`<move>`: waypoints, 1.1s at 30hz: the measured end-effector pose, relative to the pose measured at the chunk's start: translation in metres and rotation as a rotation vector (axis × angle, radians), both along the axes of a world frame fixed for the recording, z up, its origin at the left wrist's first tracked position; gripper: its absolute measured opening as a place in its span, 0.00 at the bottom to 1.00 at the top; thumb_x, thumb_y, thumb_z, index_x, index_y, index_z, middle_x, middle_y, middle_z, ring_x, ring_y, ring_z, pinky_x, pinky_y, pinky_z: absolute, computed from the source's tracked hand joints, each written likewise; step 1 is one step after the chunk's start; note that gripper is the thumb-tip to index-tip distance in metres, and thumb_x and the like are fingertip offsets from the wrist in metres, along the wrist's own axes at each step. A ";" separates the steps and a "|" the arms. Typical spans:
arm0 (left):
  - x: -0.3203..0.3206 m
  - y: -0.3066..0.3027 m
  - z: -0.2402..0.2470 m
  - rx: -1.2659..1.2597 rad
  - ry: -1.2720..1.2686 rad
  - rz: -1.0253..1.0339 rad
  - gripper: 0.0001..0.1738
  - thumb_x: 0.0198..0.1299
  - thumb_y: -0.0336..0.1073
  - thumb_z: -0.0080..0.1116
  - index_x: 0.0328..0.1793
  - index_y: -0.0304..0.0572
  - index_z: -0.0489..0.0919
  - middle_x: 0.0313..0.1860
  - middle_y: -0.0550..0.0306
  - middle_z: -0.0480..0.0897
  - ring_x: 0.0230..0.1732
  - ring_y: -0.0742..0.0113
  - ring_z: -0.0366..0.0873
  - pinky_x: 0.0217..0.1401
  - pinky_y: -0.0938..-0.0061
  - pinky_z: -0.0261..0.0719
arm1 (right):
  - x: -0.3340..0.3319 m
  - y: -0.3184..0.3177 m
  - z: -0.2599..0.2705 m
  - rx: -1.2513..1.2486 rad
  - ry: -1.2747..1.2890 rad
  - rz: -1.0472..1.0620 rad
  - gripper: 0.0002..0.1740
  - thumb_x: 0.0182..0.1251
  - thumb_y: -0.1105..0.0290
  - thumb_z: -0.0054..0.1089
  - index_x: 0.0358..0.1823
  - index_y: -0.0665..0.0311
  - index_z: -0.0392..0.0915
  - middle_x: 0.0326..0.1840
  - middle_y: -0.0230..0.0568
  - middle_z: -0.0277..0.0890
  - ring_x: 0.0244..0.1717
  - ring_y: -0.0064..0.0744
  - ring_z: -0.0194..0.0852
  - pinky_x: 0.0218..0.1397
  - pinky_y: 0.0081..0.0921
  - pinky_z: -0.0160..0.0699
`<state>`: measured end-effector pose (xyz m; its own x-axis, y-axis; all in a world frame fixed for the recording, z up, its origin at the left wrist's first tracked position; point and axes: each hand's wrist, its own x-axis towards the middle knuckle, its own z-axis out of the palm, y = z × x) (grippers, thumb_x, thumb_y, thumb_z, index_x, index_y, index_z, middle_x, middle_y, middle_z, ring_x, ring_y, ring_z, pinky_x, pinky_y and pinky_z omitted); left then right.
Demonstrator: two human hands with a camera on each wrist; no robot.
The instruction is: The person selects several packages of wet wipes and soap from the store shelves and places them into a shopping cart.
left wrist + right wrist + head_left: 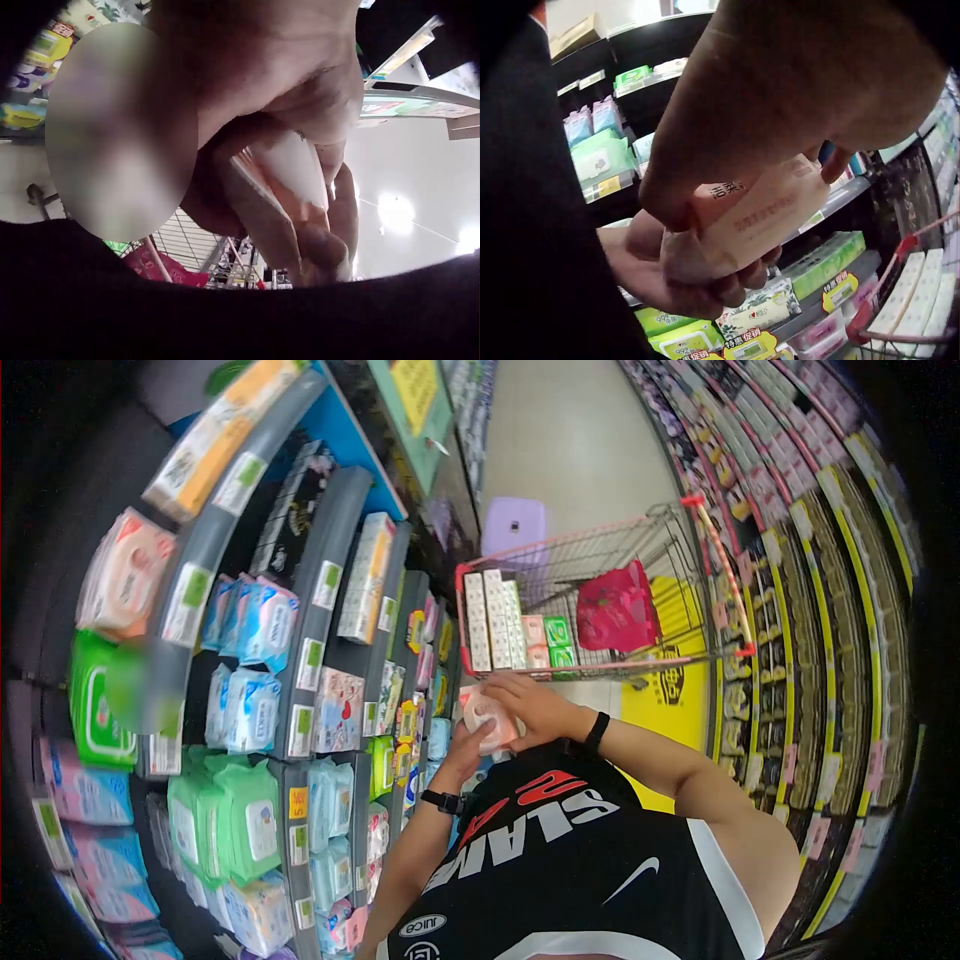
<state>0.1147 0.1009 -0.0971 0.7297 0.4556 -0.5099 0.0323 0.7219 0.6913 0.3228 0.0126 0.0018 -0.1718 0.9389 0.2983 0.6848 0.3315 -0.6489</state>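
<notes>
Pink pack (490,718) held near the cart (722,568)

Fingers of the left hand (460,756) curl beneath, likely bearing weight; the right hand (540,712) grips from above, its fingertips partly unclear. Beyond, white boxes (478,622) stand together in the cart, probably for stability.

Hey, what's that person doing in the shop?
The person is holding a pink-and-white pack with the left hand and right hand, beside shelves of other packs. The shopping cart in front holds long white boxes, small green and pinkish packets and something dark pink, maybe a bag. The pink-and-white pack isn't in the cart.
</notes>
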 end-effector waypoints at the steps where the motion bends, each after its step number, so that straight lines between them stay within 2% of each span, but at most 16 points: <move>1: 0.005 0.001 0.000 0.006 0.007 -0.001 0.29 0.67 0.33 0.66 0.73 0.42 0.70 0.63 0.57 0.79 0.64 0.63 0.79 0.67 0.65 0.78 | 0.001 -0.005 -0.005 -0.018 0.069 -0.056 0.53 0.46 0.52 0.77 0.72 0.69 0.63 0.72 0.60 0.62 0.73 0.63 0.60 0.76 0.48 0.62; 2: 0.010 0.002 0.000 0.051 -0.005 0.000 0.29 0.66 0.33 0.66 0.72 0.40 0.70 0.63 0.55 0.79 0.64 0.64 0.79 0.67 0.66 0.78 | 0.004 -0.009 -0.010 -0.072 0.065 -0.080 0.58 0.48 0.52 0.77 0.77 0.67 0.55 0.76 0.64 0.54 0.76 0.66 0.56 0.77 0.48 0.62; 5: 0.030 0.004 0.023 0.233 0.043 -0.013 0.29 0.65 0.34 0.67 0.71 0.38 0.71 0.64 0.54 0.79 0.64 0.64 0.78 0.68 0.67 0.77 | 0.005 -0.017 -0.051 -0.088 0.185 -0.211 0.63 0.48 0.51 0.78 0.80 0.66 0.47 0.77 0.68 0.51 0.77 0.67 0.54 0.79 0.48 0.61; 6: 0.036 0.005 0.024 0.278 0.086 -0.008 0.28 0.64 0.34 0.68 0.69 0.38 0.73 0.64 0.54 0.79 0.64 0.64 0.78 0.68 0.67 0.76 | 0.008 -0.017 -0.053 -0.039 0.133 -0.230 0.62 0.55 0.54 0.75 0.82 0.65 0.40 0.76 0.69 0.53 0.77 0.60 0.59 0.75 0.46 0.67; 8: 0.046 0.009 0.024 0.308 0.082 -0.052 0.31 0.64 0.35 0.69 0.71 0.37 0.70 0.63 0.53 0.79 0.64 0.63 0.78 0.68 0.67 0.76 | 0.018 -0.019 -0.055 -0.454 0.608 -0.133 0.58 0.60 0.57 0.73 0.81 0.70 0.41 0.77 0.71 0.52 0.78 0.56 0.58 0.75 0.45 0.66; 10: 0.057 0.009 0.021 0.458 0.086 -0.080 0.33 0.65 0.37 0.68 0.73 0.36 0.67 0.63 0.51 0.79 0.63 0.62 0.78 0.67 0.66 0.77 | 0.030 -0.017 -0.046 -0.639 0.802 -0.067 0.51 0.71 0.57 0.65 0.81 0.69 0.40 0.75 0.67 0.61 0.74 0.46 0.66 0.68 0.40 0.75; 12: 0.068 0.006 0.015 0.732 0.104 -0.090 0.36 0.65 0.39 0.67 0.75 0.35 0.64 0.63 0.48 0.78 0.62 0.60 0.78 0.64 0.66 0.78 | 0.035 -0.009 -0.085 -0.556 0.858 -0.167 0.48 0.74 0.52 0.61 0.82 0.65 0.41 0.73 0.60 0.66 0.71 0.43 0.69 0.64 0.39 0.78; 15: 0.076 0.007 0.034 0.691 0.043 -0.239 0.41 0.67 0.43 0.64 0.79 0.35 0.57 0.64 0.44 0.76 0.60 0.58 0.79 0.60 0.66 0.79 | 0.053 0.001 -0.100 -0.675 1.421 -0.201 0.40 0.79 0.39 0.44 0.80 0.58 0.53 0.70 0.48 0.73 0.69 0.41 0.73 0.64 0.41 0.80; 17: 0.087 0.005 0.040 0.702 -0.010 -0.242 0.35 0.69 0.44 0.60 0.77 0.35 0.64 0.66 0.45 0.75 0.56 0.60 0.80 0.57 0.68 0.79 | 0.071 0.010 -0.103 -0.731 1.810 -0.173 0.41 0.78 0.33 0.37 0.77 0.56 0.62 0.69 0.45 0.73 0.66 0.43 0.76 0.63 0.43 0.81; 19: 0.096 0.011 0.044 0.699 -0.023 -0.308 0.31 0.71 0.43 0.59 0.75 0.36 0.68 0.66 0.48 0.75 0.55 0.62 0.81 0.56 0.70 0.79 | 0.091 0.008 -0.125 -0.834 1.947 -0.209 0.41 0.77 0.31 0.34 0.70 0.57 0.72 0.63 0.45 0.79 0.56 0.46 0.83 0.58 0.48 0.84; 21: 0.115 0.009 0.047 0.809 -0.024 -0.250 0.23 0.73 0.40 0.57 0.68 0.36 0.75 0.67 0.50 0.76 0.53 0.65 0.81 0.54 0.71 0.78 | 0.104 0.011 -0.139 -0.736 2.213 0.056 0.43 0.76 0.30 0.33 0.70 0.58 0.72 0.59 0.45 0.81 0.54 0.46 0.84 0.57 0.48 0.85; 26: 0.155 0.012 0.035 0.892 0.154 -0.159 0.22 0.72 0.36 0.58 0.68 0.36 0.72 0.74 0.45 0.69 0.52 0.64 0.81 0.53 0.71 0.80 | 0.127 0.022 -0.150 -0.791 2.182 -0.126 0.40 0.77 0.32 0.38 0.70 0.57 0.72 0.58 0.44 0.82 0.52 0.44 0.85 0.55 0.47 0.86; 29: 0.179 0.023 0.008 0.930 0.256 -0.188 0.27 0.72 0.36 0.57 0.73 0.35 0.66 0.76 0.43 0.66 0.52 0.61 0.83 0.52 0.71 0.81 | 0.155 0.036 -0.145 -0.632 2.053 -0.161 0.33 0.81 0.43 0.46 0.76 0.58 0.65 0.68 0.38 0.75 0.65 0.36 0.77 0.64 0.40 0.81; 30: 0.182 0.030 -0.009 0.889 0.344 -0.239 0.29 0.71 0.36 0.59 0.73 0.34 0.65 0.75 0.42 0.66 0.55 0.57 0.81 0.56 0.67 0.80 | 0.159 0.031 -0.174 -0.586 2.073 -0.219 0.33 0.82 0.50 0.49 0.81 0.54 0.55 0.69 0.33 0.74 0.66 0.30 0.75 0.71 0.36 0.73; 31: 0.180 0.039 -0.031 0.853 0.439 -0.287 0.30 0.69 0.36 0.60 0.73 0.34 0.65 0.74 0.40 0.66 0.59 0.54 0.79 0.60 0.63 0.78 | 0.173 0.031 -0.160 -0.690 1.966 -0.477 0.41 0.76 0.51 0.62 0.81 0.58 0.52 0.70 0.38 0.72 0.68 0.33 0.73 0.73 0.36 0.70; 33: 0.150 0.061 -0.109 1.026 0.567 -0.340 0.34 0.66 0.38 0.64 0.73 0.32 0.64 0.73 0.38 0.66 0.65 0.46 0.74 0.67 0.57 0.72 | 0.199 0.035 -0.185 -0.702 1.663 -0.526 0.48 0.69 0.52 0.70 0.79 0.64 0.51 0.70 0.44 0.71 0.68 0.36 0.73 0.72 0.36 0.71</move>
<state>0.2649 0.1616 -0.2063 0.6809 0.6633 -0.3105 0.5957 -0.2549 0.7617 0.5214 0.0480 -0.1833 0.1589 0.8022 -0.5755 -0.7732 -0.2613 -0.5778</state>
